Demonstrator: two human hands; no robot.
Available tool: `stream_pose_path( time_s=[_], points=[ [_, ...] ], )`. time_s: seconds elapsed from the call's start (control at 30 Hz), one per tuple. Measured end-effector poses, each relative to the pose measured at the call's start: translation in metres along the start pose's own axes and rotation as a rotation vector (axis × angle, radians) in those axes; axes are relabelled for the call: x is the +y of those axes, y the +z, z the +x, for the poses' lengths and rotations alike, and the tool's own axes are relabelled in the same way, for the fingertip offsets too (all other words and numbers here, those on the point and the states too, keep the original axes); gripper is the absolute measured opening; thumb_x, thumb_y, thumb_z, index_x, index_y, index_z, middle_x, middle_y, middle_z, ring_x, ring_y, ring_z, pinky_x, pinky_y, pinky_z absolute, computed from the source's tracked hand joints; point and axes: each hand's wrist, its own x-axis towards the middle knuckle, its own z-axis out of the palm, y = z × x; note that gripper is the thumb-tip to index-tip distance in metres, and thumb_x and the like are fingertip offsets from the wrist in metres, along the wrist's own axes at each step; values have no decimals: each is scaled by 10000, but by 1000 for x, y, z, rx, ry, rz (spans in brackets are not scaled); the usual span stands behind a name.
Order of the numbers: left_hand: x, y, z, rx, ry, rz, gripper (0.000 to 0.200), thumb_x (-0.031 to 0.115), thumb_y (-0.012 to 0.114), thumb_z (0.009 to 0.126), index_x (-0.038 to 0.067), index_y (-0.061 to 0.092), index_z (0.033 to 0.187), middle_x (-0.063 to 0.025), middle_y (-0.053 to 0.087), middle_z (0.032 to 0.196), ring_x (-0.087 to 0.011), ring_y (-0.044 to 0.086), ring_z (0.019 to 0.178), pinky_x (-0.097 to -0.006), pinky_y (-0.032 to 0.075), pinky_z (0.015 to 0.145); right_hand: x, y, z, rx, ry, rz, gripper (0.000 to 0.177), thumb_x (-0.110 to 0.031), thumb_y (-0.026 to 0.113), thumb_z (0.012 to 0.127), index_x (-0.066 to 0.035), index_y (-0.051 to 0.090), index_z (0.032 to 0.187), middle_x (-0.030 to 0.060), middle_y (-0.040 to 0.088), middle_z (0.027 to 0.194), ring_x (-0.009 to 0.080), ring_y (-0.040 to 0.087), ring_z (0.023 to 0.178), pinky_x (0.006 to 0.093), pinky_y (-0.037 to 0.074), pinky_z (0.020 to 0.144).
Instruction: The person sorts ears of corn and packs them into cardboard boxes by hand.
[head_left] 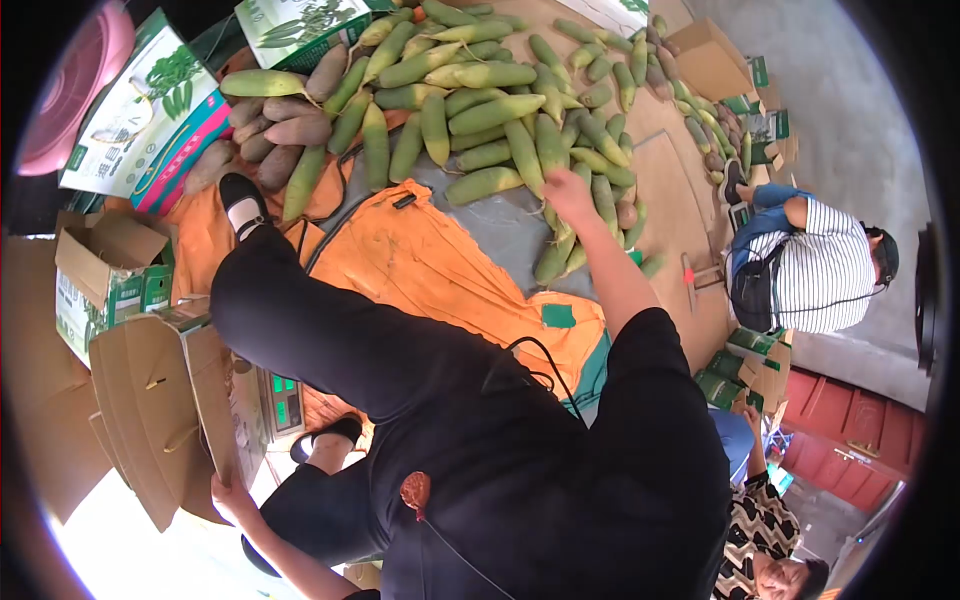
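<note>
My right hand [572, 196] reaches into a large heap of green radishes [490, 115], its fingers closed at the end of one green radish [550, 145]. Part of the grip is hidden by the hand itself. Low on the left, my left hand [232, 498] holds the edge of an open cardboard box [150, 410], whose flaps stand up. That box rests by a scale [283, 400] with a lit green display. Several reddish-brown radishes [300, 130] lie at the left end of the heap, near my foot.
An orange cloth [400, 260] covers the floor before my legs. Printed cartons [150, 115] and a pink basin [85, 90] stand upper left. A person in a striped shirt [825, 265] sits at right beside more boxes; another person [765, 525] is lower right.
</note>
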Motion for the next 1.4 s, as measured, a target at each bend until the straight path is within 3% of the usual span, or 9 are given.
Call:
stream_pose_path(
  time_s=[0.07,0.13,0.23,0.3,0.4,0.93,1.0,1.07,1.4],
  points=[
    [1,1,2,15,15,-28,289,130,650,793,-63,619,1005,-224,654,896,-359,639,814,-408,487,747,92,5,-22,31,282,-29,285,-255,611,760,-20,662,913,215,643,876,369,614,855,407,487,758],
    [-2,3,4,5,2,-33,295,129,653,794,-66,618,1012,-222,656,901,-351,641,815,-405,489,749,180,19,-45,-124,539,-17,117,-129,622,758,-37,656,821,58,627,756,155,608,696,310,475,589],
    [3,-1,1,9,-21,-10,301,124,659,795,-70,617,1022,-218,659,904,-336,644,813,-398,491,752,200,21,-83,-476,380,-331,79,-136,626,772,-75,631,822,38,606,776,159,600,680,335,466,560],
    [8,-1,0,13,-22,19,301,119,662,795,-71,617,1024,-216,660,901,-329,644,811,-395,491,754,163,27,-98,-39,1031,500,116,-160,632,793,-101,618,892,41,600,816,170,603,693,363,475,583],
    [12,-3,0,19,-41,-44,305,105,667,788,-77,615,1027,-206,663,896,-311,644,800,-389,492,751,157,41,-94,21,1069,646,167,-176,630,808,-106,609,958,47,594,779,178,600,667,384,481,605],
    [-2,-1,1,13,-54,5,312,88,650,778,-104,603,1020,-217,653,875,-310,637,787,-388,489,742,175,83,-24,-59,788,-275,239,-254,588,805,-105,704,952,131,672,1016,271,638,972,372,504,829],
    [-3,2,3,23,-38,-3,316,87,648,779,-106,599,1023,-218,651,880,-314,635,793,-390,488,747,190,114,-18,-379,637,178,222,-228,556,802,-88,700,896,139,676,972,272,640,946,376,504,803],
    [16,-4,-1,-2,-106,-45,329,87,648,779,-110,591,1037,-223,648,894,-324,629,804,-393,485,758,129,103,-21,-325,-15,-287,223,-225,550,790,-54,684,843,171,673,901,272,654,864,384,509,741],
    [14,2,-1,21,-89,-90,320,92,637,787,-108,594,1033,-229,649,902,-337,632,815,-405,483,763,-60,119,-13,-401,363,876,48,-79,620,816,-47,604,784,15,563,678,127,571,597,282,474,561]
  ],
)
